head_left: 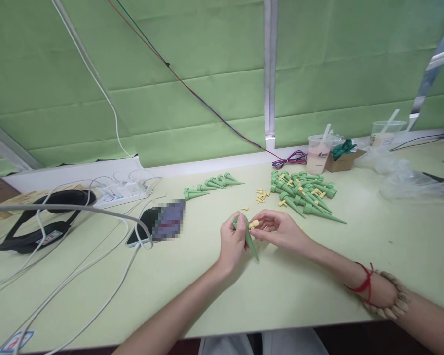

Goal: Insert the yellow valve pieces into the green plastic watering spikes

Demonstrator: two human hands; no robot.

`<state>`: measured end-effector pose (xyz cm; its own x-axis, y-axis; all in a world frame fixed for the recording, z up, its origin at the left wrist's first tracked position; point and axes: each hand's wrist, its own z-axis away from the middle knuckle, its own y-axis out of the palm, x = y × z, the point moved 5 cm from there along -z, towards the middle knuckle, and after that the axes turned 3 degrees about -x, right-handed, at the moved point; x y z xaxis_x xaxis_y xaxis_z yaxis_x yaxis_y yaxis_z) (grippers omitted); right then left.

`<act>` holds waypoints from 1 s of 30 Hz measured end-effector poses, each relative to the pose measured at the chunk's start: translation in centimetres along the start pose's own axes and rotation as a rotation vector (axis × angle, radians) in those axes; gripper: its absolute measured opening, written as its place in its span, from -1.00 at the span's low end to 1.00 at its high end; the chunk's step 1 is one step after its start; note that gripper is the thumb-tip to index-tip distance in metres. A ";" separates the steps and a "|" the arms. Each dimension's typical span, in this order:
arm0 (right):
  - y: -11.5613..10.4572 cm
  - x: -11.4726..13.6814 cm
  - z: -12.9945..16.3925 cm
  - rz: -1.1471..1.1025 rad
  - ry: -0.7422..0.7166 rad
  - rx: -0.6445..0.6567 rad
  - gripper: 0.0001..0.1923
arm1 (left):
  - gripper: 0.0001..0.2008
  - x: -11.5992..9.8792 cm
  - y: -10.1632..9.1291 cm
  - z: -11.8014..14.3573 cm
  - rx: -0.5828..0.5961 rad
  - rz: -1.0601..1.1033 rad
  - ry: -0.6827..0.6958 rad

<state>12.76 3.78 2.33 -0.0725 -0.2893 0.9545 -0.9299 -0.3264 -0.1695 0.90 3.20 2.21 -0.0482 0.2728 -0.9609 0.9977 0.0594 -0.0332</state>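
From the head camera, both forearms reach in over a pale green table (318,305). The left hand (232,241) is closed around a green plastic cone-shaped spike (250,240), fingers pinching its wide upper end while the pointed tip slants down and to the right, just above the table top. The right hand (277,228) meets it from the right, thumb and forefinger pressed together on a small yellow plastic fitting (254,224) that sits right at the spike's wide end, touching it. The right wrist wears a red cord (365,283) and a beaded bracelet (390,303).

Beyond the hands, to the right, lies a loose heap of green spikes (303,193) with yellow bits mixed in. A smaller, neater row of green spikes (212,185) lies to the left of it, and between the two groups a scatter of small yellow pieces (261,196) rests on the table. Further back stand a clear plastic cup with a pinkish drink and a straw (318,154) and a small brown cardboard box (342,160).

On the left side lie a phone (142,231), a black headband-like device (40,224), a white power strip (124,192) and several white cables (77,281) running across the table.
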 end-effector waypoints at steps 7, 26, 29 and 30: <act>0.2 -1.0 -0.1 -0.145 0.036 0.027 -0.71 | -0.51 1.1 0.4 0.1 0.029 0.044 -0.105; -6.8 -0.9 -2.2 0.311 -0.036 -0.374 -0.78 | -0.55 2.0 -1.6 -2.3 0.036 -0.305 -0.032; -11.3 -0.8 -2.2 0.527 -0.087 -0.667 -0.78 | -0.59 2.4 -3.2 -3.5 -0.035 -0.594 -0.001; -12.5 -1.1 -2.1 0.599 -0.047 -0.732 -0.76 | -0.60 2.4 -3.7 -3.9 -0.049 -0.711 0.016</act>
<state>23.74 10.07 3.87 -0.6112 -0.2675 0.7449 -0.7393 0.5290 -0.4166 -3.06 7.38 1.08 -0.6878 0.1655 -0.7068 0.7208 0.2712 -0.6379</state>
